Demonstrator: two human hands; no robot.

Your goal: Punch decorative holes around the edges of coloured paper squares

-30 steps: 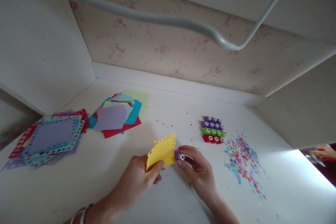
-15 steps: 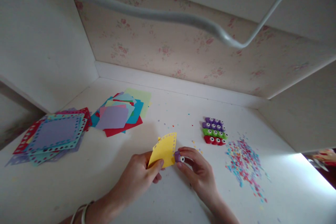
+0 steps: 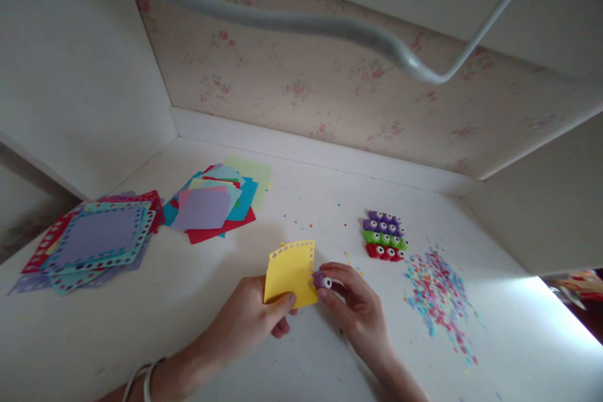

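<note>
My left hand (image 3: 264,308) is closed on a yellow sheet of paper (image 3: 289,273), thumb on top near its lower edge. Small punched holes run along the sheet's top and right edges. Between the thumb and fingers of my right hand (image 3: 355,301) is a small purple craft punch (image 3: 320,279) with a white button marked by a dark star. The punch sits at the right edge of the yellow paper. More small punches (image 3: 385,235) in purple, green and red stand in rows to the right.
Hole-edged sheets (image 3: 101,235) are stacked at the left. Plain coloured papers (image 3: 205,208) lie in a loose pile behind my left hand. Punched confetti (image 3: 438,289) is heaped at the right, with bits scattered across the white tabletop (image 3: 198,276). A white cable (image 3: 282,22) crosses above.
My left hand has turned the yellow paper flatter toward me, its right edge shifting slightly down at the punch. My right hand has stayed nearly in place.
</note>
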